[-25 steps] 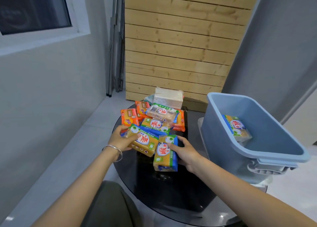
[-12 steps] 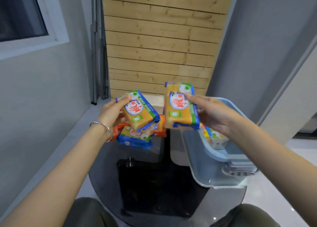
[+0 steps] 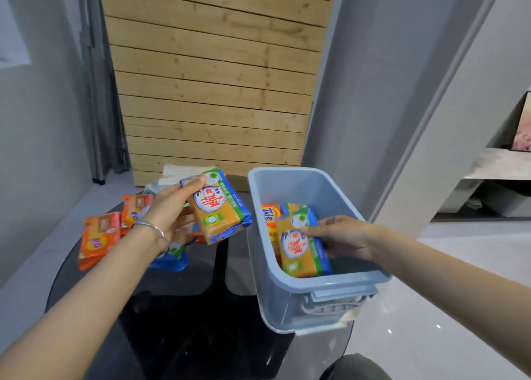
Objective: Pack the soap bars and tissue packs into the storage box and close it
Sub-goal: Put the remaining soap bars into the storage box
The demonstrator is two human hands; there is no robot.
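Observation:
The blue storage box (image 3: 321, 286) stands open on the right side of the round black glass table (image 3: 178, 316). My right hand (image 3: 342, 236) reaches inside it and grips a yellow soap bar (image 3: 303, 250) standing on end. An orange Tide soap bar (image 3: 268, 216) lies behind it in the box. My left hand (image 3: 169, 213) holds a second yellow soap bar (image 3: 218, 207) in the air just left of the box rim. Orange soap bars (image 3: 99, 237) lie on the table's left. A blue-wrapped bar (image 3: 171, 260) sits under my left wrist. White tissue packs (image 3: 178, 173) lie at the back.
A wooden slat panel (image 3: 215, 72) leans on the wall behind the table. Grey walls stand left and right. A low shelf (image 3: 500, 164) is at the far right over a glossy white floor. My knee (image 3: 356, 368) shows at the bottom.
My right hand has dropped into the box with its soap bar. My left hand has carried its bar rightward toward the box rim. The camera has turned right.

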